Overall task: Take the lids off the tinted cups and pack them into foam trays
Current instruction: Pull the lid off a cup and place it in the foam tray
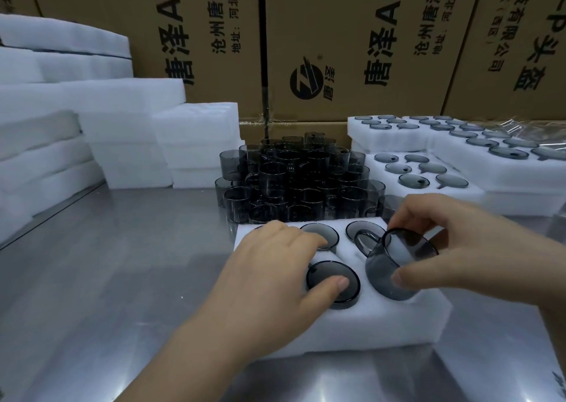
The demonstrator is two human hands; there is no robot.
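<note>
- Foam tray (352,328) lies on the steel bench (122,263) straight in front of me. The job's tinted cup (382,276) is at its front-right pocket, tilted, with its base just entering and its handle pointing back-left.
- My right hand (465,248) pinches that cup, thumb on the near wall and fingers curled over the far rim. I cannot tell whether a lid is on it.
- My left hand (275,263) lies spread and fairly flat on the tray, holding nothing. Its thumb tip rests on the seated cup (324,274) in the front-left pocket.
- Main risk: the cup goes in crooked and jams on the pocket lip. Pushing down then would, I judge, tear the foam or make the smooth wall slip out of my pinch.
- Second risk: the handle sits just beside a back-row cup (352,228). Turning the held cup while it is this low could knock the two together.
- Third risk: if I lift my left hand too soon, the light tray may skid on the slick bench as I press.
- Room: the pile of cups (294,181) stands close behind the tray's far edge, so reaching forward is tight and a careless knuckle could topple it.
- Filled trays (456,168) block the right, and blank foam slabs (122,116) line the left rear.
- Open bench lies to the left and near side, so I would withdraw towards myself.
</note>
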